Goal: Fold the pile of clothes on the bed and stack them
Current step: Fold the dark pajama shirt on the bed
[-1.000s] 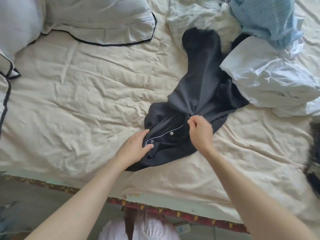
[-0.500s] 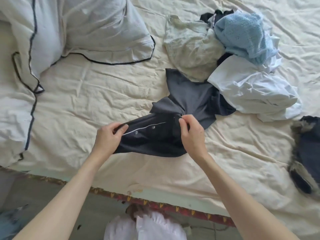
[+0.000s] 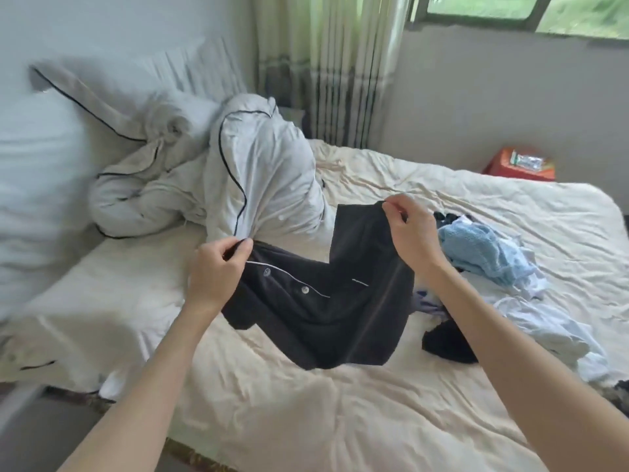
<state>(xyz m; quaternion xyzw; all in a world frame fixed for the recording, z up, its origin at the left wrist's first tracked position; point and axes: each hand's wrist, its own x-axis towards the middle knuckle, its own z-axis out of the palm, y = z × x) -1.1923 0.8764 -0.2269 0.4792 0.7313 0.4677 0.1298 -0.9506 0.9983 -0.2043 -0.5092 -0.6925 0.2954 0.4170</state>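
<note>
Both hands have lifted since a second ago, and the dark button-front garment (image 3: 326,301) that lay flat on the bed now hangs in the air between them, clear of the heap. The head view has also tipped up, taking in pillows, curtain and window. I judge this as the shake-out before the first fold: the piece is picked and spread, but nothing is folded or stacked yet.

Left hand (image 3: 214,270), at about 9 o'clock of the garment, has its fingers curled and pinches the top edge beside the white-piped button placket. Right hand (image 3: 408,229), at about 1 o'clock and held higher, pinches the other top corner between thumb and forefinger, so the cloth slopes down toward the left and drapes to a low point above the cream sheet (image 3: 272,403).

At 3 o'clock of the garment lies the rest of the pile: a light blue towel-like piece (image 3: 483,250), white clothes (image 3: 544,328) below it, and a small dark item (image 3: 446,342) partly behind the right forearm. Pillows with dark piping (image 3: 258,165) sit at 11 o'clock.
</note>
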